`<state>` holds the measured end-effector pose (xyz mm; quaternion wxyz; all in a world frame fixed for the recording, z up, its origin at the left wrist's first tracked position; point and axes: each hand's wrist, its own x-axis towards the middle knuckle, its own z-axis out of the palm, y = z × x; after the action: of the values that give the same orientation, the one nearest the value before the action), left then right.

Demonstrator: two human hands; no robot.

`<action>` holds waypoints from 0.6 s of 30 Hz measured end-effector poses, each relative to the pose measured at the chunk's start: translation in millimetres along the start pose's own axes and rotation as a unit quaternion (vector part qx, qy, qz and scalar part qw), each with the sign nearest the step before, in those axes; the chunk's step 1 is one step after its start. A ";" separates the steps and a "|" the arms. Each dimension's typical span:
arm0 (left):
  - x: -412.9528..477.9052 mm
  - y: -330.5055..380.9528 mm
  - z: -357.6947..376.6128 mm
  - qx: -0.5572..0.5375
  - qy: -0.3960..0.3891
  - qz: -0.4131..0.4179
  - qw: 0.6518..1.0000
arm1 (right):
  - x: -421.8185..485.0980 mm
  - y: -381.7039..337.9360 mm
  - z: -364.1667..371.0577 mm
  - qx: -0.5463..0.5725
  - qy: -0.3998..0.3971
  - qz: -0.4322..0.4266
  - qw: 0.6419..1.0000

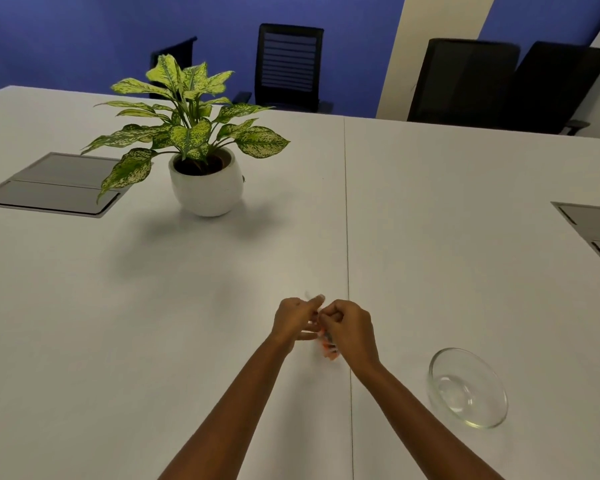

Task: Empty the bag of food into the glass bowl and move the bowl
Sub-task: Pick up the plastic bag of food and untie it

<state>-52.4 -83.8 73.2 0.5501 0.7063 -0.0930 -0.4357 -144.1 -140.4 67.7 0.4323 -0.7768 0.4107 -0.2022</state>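
Nearest: two bare forearms reaching out over white table (447, 209). Left hand (293, 322) and right hand (349, 332) pinched together on small clear bag (329, 349), orange food showing below fingers, bag top blurred. Likely thin, limp, light, slick film; best gripped at top edge, one pinch per side, to pull open. Glass bowl (468, 388) right of grip and nearer body, well apart, empty, upright; rigid, breakable, smooth, so take by rim. Potted plant (205, 181) far beyond grip, leftward.
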 end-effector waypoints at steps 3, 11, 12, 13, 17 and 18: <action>4.0 0.5 1.8 0.006 0.030 -0.011 0.999 | -2.5 2.9 2.4 -0.032 -0.002 -0.028 0.999; 2.0 -14.2 3.6 0.004 0.074 0.018 0.997 | 1.8 13.6 -1.7 0.005 -0.090 -0.011 0.996; 1.5 -16.6 4.4 0.007 0.078 0.030 0.996 | 3.8 14.4 -2.4 0.022 -0.087 0.007 0.996; 1.1 -17.9 5.7 0.013 0.083 0.043 0.996 | 6.0 15.5 -2.6 0.037 -0.078 0.026 0.996; -1.7 -17.2 11.8 0.032 0.093 0.087 0.991 | 10.6 17.4 0.0 0.077 -0.072 0.076 0.992; -2.5 -17.1 11.7 0.035 0.085 0.094 0.991 | 11.0 16.8 0.3 0.080 -0.071 0.077 0.991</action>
<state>-68.2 -84.0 59.7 0.5693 0.7479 -0.1267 -0.3171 -145.4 -154.1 53.0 0.5354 -0.7183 0.4200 -0.1451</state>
